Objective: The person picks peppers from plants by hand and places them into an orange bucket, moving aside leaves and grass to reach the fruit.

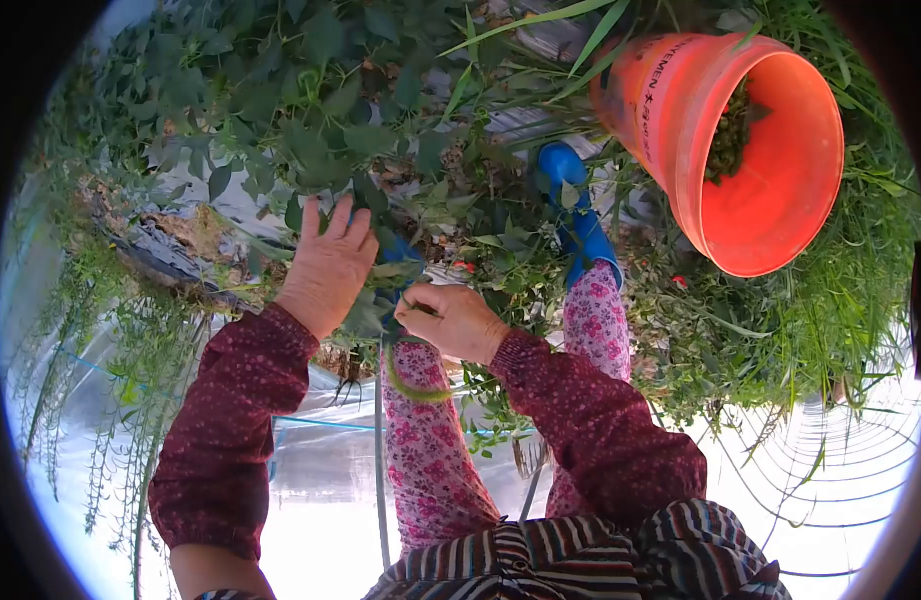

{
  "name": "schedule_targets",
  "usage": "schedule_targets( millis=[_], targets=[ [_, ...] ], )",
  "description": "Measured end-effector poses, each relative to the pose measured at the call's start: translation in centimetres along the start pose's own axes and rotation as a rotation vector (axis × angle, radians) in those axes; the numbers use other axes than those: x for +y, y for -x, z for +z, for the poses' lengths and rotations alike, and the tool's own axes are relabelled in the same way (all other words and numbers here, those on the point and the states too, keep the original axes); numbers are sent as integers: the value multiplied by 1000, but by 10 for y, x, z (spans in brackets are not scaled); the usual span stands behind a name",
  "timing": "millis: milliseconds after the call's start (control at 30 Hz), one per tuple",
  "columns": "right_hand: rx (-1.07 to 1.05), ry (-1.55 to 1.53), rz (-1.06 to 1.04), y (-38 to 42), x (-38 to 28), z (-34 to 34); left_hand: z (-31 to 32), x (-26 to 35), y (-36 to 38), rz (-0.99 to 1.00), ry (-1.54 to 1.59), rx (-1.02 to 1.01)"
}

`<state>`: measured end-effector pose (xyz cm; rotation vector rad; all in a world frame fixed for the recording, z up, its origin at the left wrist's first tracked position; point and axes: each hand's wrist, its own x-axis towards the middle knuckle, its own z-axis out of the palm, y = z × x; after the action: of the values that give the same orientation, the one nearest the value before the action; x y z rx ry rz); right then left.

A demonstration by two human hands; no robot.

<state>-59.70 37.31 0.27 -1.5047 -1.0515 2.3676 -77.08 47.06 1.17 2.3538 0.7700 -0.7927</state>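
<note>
My left hand (pixel 330 262) reaches into the leafy green plants (pixel 320 130) with its fingers spread, the tips among the leaves. Close beside it, my right hand (pixel 452 320) is closed, thumb and forefinger pinched together on a thin green stem, whose far end I cannot make out. Below these fingers a fuzzy, curved green grass head (pixel 412 388) hangs in front of my left trouser leg. Leaves partly hide the blue boot on that side; the other blue boot (pixel 580 215) stands among the plants.
An orange-red bucket (pixel 770 235) leans at the upper right, its mouth towards me, with a heap of small green produce (pixel 728 140) inside. Tall grass (pixel 860 280) surrounds it. Plastic sheeting (pixel 325 480) and a thin blue line (pixel 325 424) lie behind my legs.
</note>
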Motion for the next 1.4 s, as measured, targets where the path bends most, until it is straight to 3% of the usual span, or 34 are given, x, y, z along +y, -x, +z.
schedule_targets(
  millis=[33,167,233,300,433,500,533,600,633,700,733,767,800,833,933,1000,1100,1167,1233,1267,1333,1400],
  targets=[
    [19,-15,79,3,3,-1,-7,8,-9,78,-162,171],
    [154,86,-39,10,38,22,-42,43,-56,135,-94,28],
    [205,93,-68,16,40,27,-57,53,-90,298,421,55],
    [100,71,6,20,46,30,-42,50,-133,191,824,268],
    [88,49,-3,25,40,26,12,-1,-192,-578,512,495],
    [63,44,18,26,36,22,53,-19,-191,-781,480,462],
    [61,-19,16,26,35,21,73,-28,-192,-781,478,462],
    [60,-80,16,25,34,19,97,-41,-192,-868,306,28],
    [100,-123,-18,25,33,18,104,-46,-189,-865,307,28],
    [142,-166,-48,24,30,10,102,-52,-181,-741,527,-105],
    [76,-372,43,22,32,-3,100,-55,-174,-743,528,-105],
    [8,-578,135,19,31,-18,85,-54,-160,-709,732,-109],
    [91,-698,154,18,28,-36,75,-53,-146,-669,934,-116],
    [171,-816,170,15,26,-58,72,-56,-134,-673,927,-118],
    [396,-704,187,1,33,-109,55,-61,-98,-444,1087,-17],
    [460,-654,164,-20,29,-121,47,-64,-81,-423,1087,-45],
    [377,-404,178,-62,30,-126,40,-69,-68,-439,1144,-109],
    [209,-150,-242,-105,39,-106,45,-74,-62,-312,1161,-109],
    [186,237,-361,-122,13,-91,53,-75,-59,-307,1163,-125],
    [179,229,-353,-129,5,-85,56,-74,-56,-298,1162,-135],
    [-112,567,-247,-139,-7,-80,52,-72,-56,-310,1092,-191],
    [-203,641,-149,-135,-27,-84,46,-67,-58,-314,1027,-236]
  ],
)
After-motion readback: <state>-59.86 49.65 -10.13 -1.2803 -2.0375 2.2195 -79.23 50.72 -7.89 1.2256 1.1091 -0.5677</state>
